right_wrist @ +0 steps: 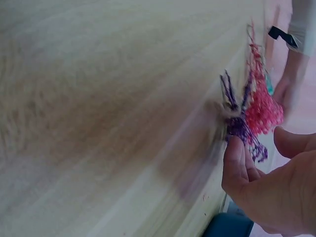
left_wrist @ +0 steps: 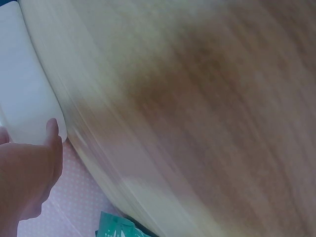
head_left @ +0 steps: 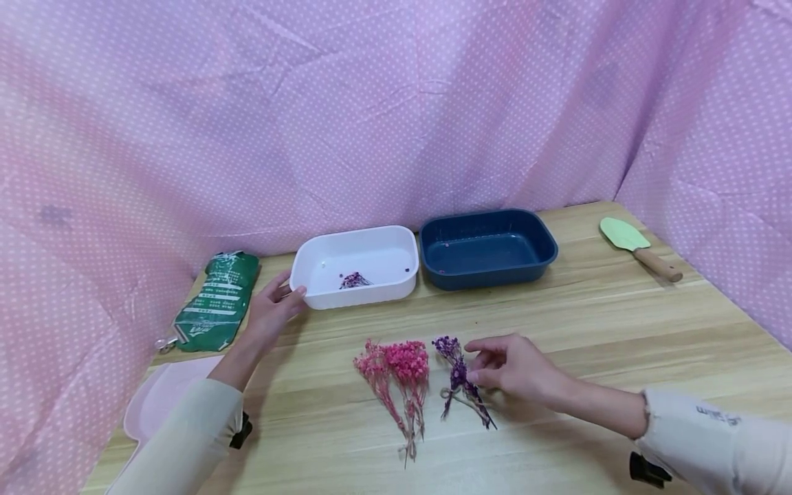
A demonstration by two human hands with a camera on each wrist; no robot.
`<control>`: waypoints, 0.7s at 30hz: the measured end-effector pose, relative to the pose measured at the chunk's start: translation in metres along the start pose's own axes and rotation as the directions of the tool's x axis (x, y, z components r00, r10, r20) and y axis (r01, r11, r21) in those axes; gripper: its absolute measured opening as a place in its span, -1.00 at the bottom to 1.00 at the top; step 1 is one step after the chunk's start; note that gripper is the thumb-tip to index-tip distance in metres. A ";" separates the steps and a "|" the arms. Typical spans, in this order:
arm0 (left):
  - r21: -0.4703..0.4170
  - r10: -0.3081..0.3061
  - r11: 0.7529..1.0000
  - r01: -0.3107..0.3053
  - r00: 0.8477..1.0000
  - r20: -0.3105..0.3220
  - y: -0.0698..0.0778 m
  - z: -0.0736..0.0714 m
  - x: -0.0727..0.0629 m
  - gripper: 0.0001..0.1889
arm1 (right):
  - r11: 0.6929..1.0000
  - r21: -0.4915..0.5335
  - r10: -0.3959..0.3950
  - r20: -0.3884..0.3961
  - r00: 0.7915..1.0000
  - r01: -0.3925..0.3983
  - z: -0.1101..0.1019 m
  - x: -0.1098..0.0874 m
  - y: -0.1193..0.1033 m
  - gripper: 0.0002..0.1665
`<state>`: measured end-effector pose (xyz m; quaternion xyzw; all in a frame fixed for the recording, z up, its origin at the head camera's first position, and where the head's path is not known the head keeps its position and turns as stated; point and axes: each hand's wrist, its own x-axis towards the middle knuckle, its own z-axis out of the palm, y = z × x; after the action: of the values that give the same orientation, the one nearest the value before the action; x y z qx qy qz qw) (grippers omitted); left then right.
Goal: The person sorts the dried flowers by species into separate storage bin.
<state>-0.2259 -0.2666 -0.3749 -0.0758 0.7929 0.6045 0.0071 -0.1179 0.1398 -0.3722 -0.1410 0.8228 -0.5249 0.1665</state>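
Purple flowers [head_left: 458, 373] beside the right grip [head_left: 518, 368]

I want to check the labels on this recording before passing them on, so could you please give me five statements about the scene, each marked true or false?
1. The left hand touches the white tub. True.
2. The white tub is empty. False: a few purple bits lie in it.
3. The right hand is nearest to the pink flowers. False: it is nearest to the purple flowers.
4. A trowel with a wooden handle lies toward the right side of the table. True.
5. The tub to the right of the white tub is red. False: it is a dark blue tub.
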 end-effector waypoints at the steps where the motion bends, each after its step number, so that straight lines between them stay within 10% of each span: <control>1: 0.001 0.000 1.000 0.000 1.000 -0.001 0.000 0.000 0.000 -0.29 | 1.000 -0.020 -0.009 0.003 1.000 0.009 0.002 0.000 0.001 -0.35; 16: -0.013 0.009 1.000 -0.009 1.000 -0.007 0.000 0.001 -0.001 -0.30 | 0.903 -0.390 -0.167 0.061 0.984 0.178 0.021 0.001 0.003 -0.74; 21: -0.011 0.002 1.000 -0.002 1.000 -0.005 0.000 0.001 0.000 -0.30 | 0.886 -0.429 -0.167 0.061 0.984 0.177 0.020 0.001 -0.001 -0.57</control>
<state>-0.2264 -0.2660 -0.3752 -0.0766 0.7897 0.6087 0.0041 -0.1100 0.1232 -0.3795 -0.2525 0.9011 -0.3401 0.0930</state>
